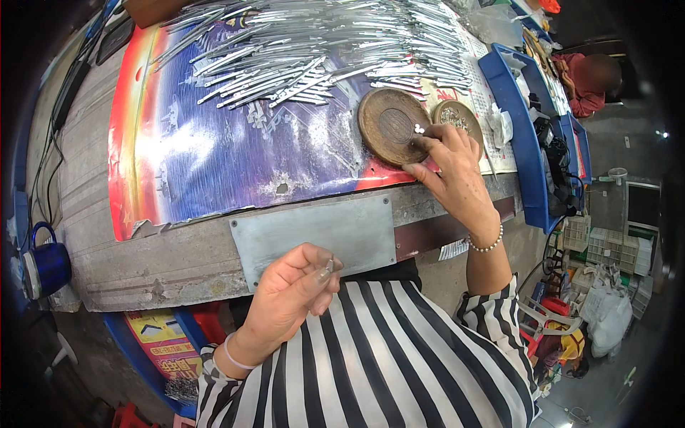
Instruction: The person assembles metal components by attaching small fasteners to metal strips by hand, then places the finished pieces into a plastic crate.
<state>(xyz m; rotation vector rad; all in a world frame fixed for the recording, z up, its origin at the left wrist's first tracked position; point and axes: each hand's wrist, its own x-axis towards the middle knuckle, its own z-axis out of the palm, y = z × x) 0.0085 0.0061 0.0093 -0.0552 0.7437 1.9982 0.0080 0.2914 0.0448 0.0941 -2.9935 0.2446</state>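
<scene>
My left hand point(292, 289) is in front of the grey metal plate point(314, 232) at the table's near edge. Its thumb and fingers pinch together around a small shiny piece point(330, 265), too small to tell its kind. My right hand point(457, 171) reaches over the near right rim of a round brown dish point(374, 132), thumb and index finger apart. Close to those fingertips are a few tiny white pieces point(419, 129). Behind the hand, partly covered by it, a second round dish point(474, 127) holds many small metal bits point(453, 116).
Long thin metal strips point(300, 53) lie heaped across the far side of the colourful sheet point(250, 157). A blue bin point(531, 164) borders the table's right side. A blue mug point(51, 264) is at far left. Beyond the bins, another person in red point(585, 82) sits.
</scene>
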